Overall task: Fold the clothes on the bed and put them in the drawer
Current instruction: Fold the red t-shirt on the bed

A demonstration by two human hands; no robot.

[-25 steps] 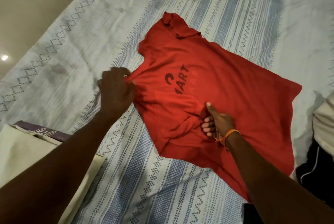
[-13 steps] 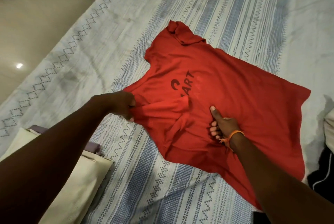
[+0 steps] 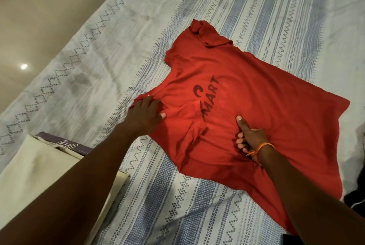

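A red T-shirt with dark "MART" lettering lies spread on the striped bedsheet, collar pointing to the far side. My left hand holds the shirt's left sleeve, which is folded in over the body of the shirt. My right hand, with an orange band at the wrist, rests near the middle of the shirt. Its thumb is stretched out and pressed on the cloth, while its curled fingers grip a bunched fold. The drawer is out of view.
A cream folded cloth lies on a purple item at the bed's lower left. A dark garment sits at the right edge. The beige floor runs along the bed's left side.
My left hand has drawn the left sleeve inward over the shirt's body. My right hand has stayed in place on the middle of the shirt.
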